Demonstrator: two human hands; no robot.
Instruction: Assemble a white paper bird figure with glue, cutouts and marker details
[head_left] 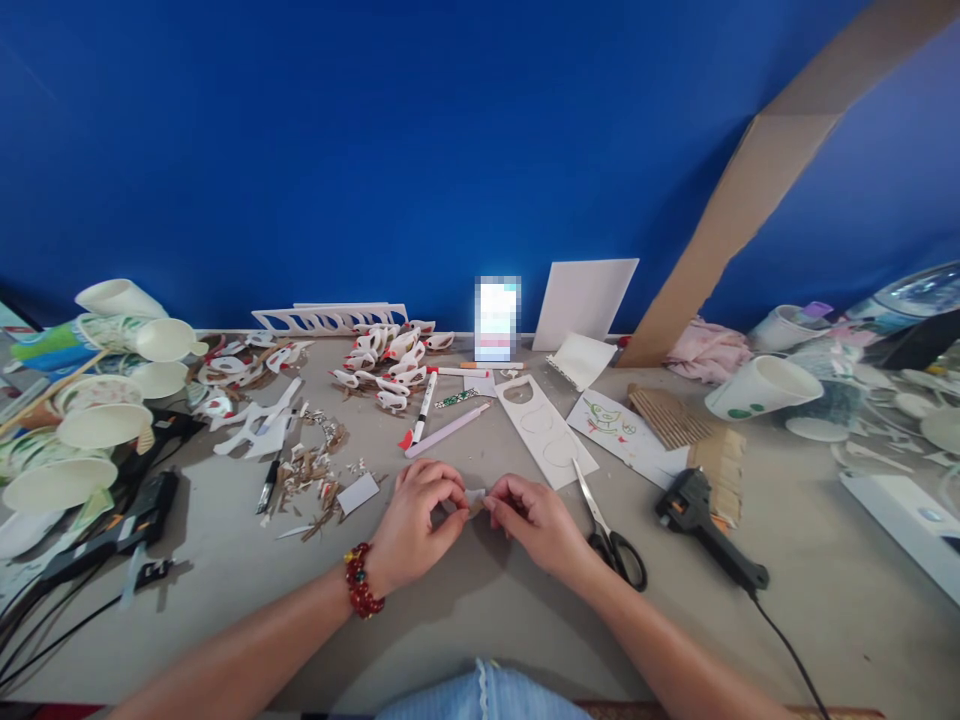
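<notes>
The left hand [424,520] and right hand [536,515] meet over the front of the table [465,620], a small piece [475,500] between their fingertips. Left of them lie scraps [315,470], then a glue gun [161,505] farther left, with cups [105,425] behind it. Beyond the hands lie pens [446,430]; cutouts [405,345] lie behind and left of these. What may be a phone [497,320], blurred, stands before the wall [375,150], a board [585,300] to its right. The scissors [615,550] lie beside the right hand, tip on a card [536,420]. Right of the card is a sheet [637,450]; a second glue gun [686,500] lies right of the scissors.
</notes>
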